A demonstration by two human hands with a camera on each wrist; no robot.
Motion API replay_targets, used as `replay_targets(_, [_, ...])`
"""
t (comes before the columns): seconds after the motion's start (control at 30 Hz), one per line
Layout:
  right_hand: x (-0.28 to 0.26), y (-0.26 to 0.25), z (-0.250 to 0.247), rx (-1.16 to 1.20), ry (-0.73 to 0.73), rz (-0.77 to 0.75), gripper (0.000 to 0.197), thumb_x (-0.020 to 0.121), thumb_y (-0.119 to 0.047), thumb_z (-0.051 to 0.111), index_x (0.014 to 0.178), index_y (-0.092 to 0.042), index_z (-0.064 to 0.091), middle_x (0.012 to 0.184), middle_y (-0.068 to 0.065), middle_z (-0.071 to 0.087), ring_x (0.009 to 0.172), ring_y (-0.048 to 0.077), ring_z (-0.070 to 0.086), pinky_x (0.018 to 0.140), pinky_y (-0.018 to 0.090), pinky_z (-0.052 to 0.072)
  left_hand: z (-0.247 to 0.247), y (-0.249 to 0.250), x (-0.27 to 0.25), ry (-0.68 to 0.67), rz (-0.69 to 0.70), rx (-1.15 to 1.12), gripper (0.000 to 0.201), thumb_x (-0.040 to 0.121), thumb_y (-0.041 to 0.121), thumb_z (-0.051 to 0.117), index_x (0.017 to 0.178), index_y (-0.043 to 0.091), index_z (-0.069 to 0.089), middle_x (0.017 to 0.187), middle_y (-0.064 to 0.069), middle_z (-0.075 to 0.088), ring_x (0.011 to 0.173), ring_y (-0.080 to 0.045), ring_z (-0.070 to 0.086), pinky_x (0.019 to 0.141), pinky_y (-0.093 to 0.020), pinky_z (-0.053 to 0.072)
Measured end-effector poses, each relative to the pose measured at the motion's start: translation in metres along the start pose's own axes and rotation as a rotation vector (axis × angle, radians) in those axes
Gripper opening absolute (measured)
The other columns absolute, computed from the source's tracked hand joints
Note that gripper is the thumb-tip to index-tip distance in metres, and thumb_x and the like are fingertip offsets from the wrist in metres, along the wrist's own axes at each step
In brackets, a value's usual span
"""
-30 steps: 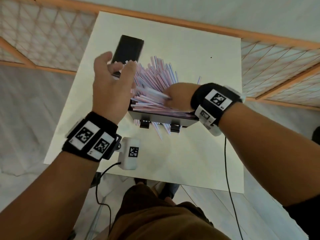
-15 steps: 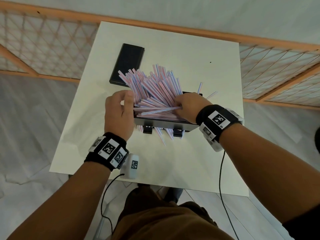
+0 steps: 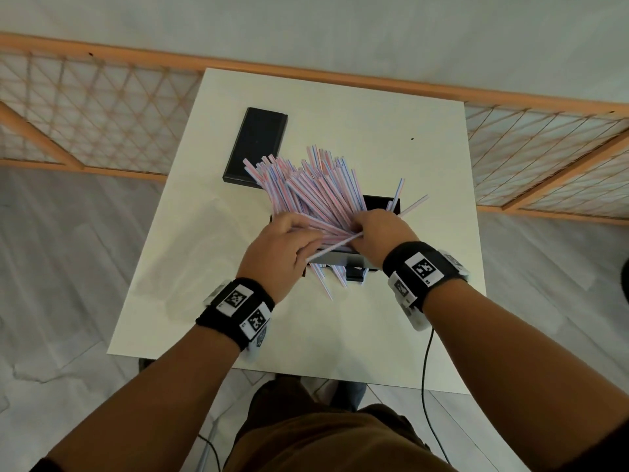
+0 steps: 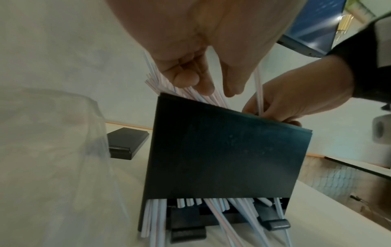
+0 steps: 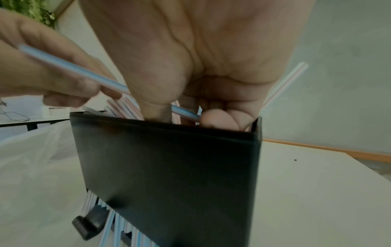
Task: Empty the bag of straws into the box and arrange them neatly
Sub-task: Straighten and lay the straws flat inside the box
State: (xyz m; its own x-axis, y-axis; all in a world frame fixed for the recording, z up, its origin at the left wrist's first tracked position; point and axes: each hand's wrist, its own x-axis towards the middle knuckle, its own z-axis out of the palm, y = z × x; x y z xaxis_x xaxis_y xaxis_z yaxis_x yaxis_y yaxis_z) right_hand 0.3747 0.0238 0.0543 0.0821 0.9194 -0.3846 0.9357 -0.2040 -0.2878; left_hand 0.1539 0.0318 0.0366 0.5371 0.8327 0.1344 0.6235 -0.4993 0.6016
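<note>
White table (image 3: 391, 321): box (image 3: 381, 202), lid (image 3: 257, 144), bag (image 3: 190, 253).

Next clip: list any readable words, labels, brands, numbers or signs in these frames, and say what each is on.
No readable text.
Left wrist band: black-and-white square marker codes only; small marks beside them too tiny to read.
Right wrist band: the same.
Black box, lid, straws: no print visible.

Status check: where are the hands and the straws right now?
Left hand pinching one straw; right hand gripping straws in the box. Straws fanned, untidy, some poking out below. Lid lies clear.
</note>
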Motion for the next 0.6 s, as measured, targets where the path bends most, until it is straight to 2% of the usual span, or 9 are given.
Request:
replay_targets(0.07, [-0.004, -0.003, 0.001, 0.049, 0.063, -0.031, 0.016, 0.089, -0.02, 0.066, 0.103, -0.011, 0.066, 0.1, 0.008, 0.061, 0.084, 0.028, 0.062, 0.075, 0.037, 0.054, 0.003, -0.006, 0.007, -0.014, -0.016, 0.059, 0.018, 0.098, 0.022, 0.064, 0.11, 0.02, 0.076, 0.109, 0.001, 0.06, 0.1, -0.019, 0.057, 0.079, -0.038, 0.055])
replay_targets(0.17, [-0.009, -0.009, 0.002, 0.071, 0.125, -0.143, 0.014, 0.097, -0.022, 0.06, 0.106, -0.014, 0.067, 0.099, 0.006, 0.057, 0.084, 0.024, 0.058, 0.072, 0.033, 0.047, 0.002, -0.008, 0.015, -0.021, -0.07, 0.026, 0.016, 0.097, 0.019, 0.063, 0.108, 0.018, 0.074, 0.103, 0.002, 0.057, 0.09, -0.016, 0.054, 0.078, -0.034, 0.053])
replay_targets(0.23, [-0.008, -0.011, 0.001, 0.06, 0.14, -0.17, 0.019, 0.101, -0.024, 0.054, 0.104, -0.012, 0.069, 0.094, 0.007, 0.06, 0.082, 0.024, 0.057, 0.069, 0.032, 0.044, -0.001, -0.006, 0.017, 0.002, -0.113, -0.057, 0.019, 0.097, 0.018, 0.062, 0.114, 0.017, 0.071, 0.106, 0.002, 0.057, 0.089, -0.013, 0.056, 0.082, -0.03, 0.052])
replay_targets(0.33, [-0.001, -0.012, 0.0, 0.038, 0.122, -0.139, 0.025, 0.103, -0.027, 0.052, 0.104, -0.01, 0.071, 0.094, 0.011, 0.066, 0.086, 0.028, 0.062, 0.07, 0.033, 0.046, -0.008, -0.007, 0.015, 0.039, -0.147, -0.153, 0.031, 0.097, 0.021, 0.064, 0.128, 0.02, 0.064, 0.117, 0.002, 0.058, 0.094, -0.008, 0.058, 0.089, -0.022, 0.049])
replay_targets(0.43, [0.004, -0.011, 0.002, 0.019, 0.066, -0.097, 0.027, 0.102, -0.03, 0.054, 0.112, -0.013, 0.072, 0.104, 0.011, 0.068, 0.097, 0.029, 0.064, 0.079, 0.035, 0.052, -0.012, -0.012, 0.012, 0.045, -0.109, -0.16, 0.026, 0.097, 0.025, 0.066, 0.123, 0.023, 0.07, 0.114, 0.005, 0.058, 0.091, -0.006, 0.06, 0.087, -0.017, 0.048])
replay_targets(0.53, [0.002, -0.015, 0.005, 0.059, 0.058, -0.103, 0.031, 0.097, -0.031, 0.063, 0.122, -0.014, 0.069, 0.114, 0.011, 0.065, 0.106, 0.029, 0.062, 0.09, 0.039, 0.053, -0.013, -0.018, 0.016, 0.048, -0.092, -0.134, 0.017, 0.097, 0.018, 0.066, 0.111, 0.018, 0.076, 0.103, 0.001, 0.063, 0.086, -0.012, 0.062, 0.082, -0.028, 0.054])
replay_targets(0.6, [-0.004, -0.017, 0.004, 0.104, 0.134, -0.109, 0.031, 0.094, -0.029, 0.066, 0.121, -0.014, 0.067, 0.114, 0.01, 0.06, 0.103, 0.028, 0.061, 0.09, 0.039, 0.052, -0.015, -0.021, 0.02, 0.04, -0.105, -0.123, 0.015, 0.097, 0.015, 0.066, 0.108, 0.017, 0.077, 0.098, -0.001, 0.064, 0.083, -0.012, 0.061, 0.082, -0.032, 0.055])
